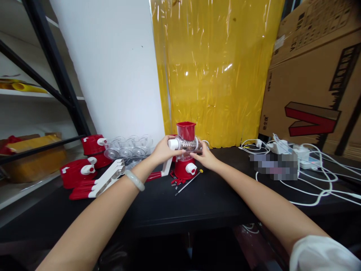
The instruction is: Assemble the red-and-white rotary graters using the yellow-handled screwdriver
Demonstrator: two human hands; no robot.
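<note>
A red and clear rotary grater [185, 150] stands on the black table [175, 207] in front of a yellow plastic sheet. It has a red hopper [185, 130] on top and a red base with a white knob [191, 168]. My left hand [163, 149] is closed around the white end of the clear drum [188, 143] and the white crank handle. My right hand [205, 156] grips the drum's other side with curled fingers. A pale bangle [134, 180] sits on my left wrist.
Left of the grater lie red bases [76, 172], white and red crank handles [104, 180] and several clear drums [128, 147]. A thin metal rod [188, 182] lies by the base. White cables and a power strip [293, 152] spread at right, below cardboard boxes [316, 82]. Shelving [34, 113] stands left.
</note>
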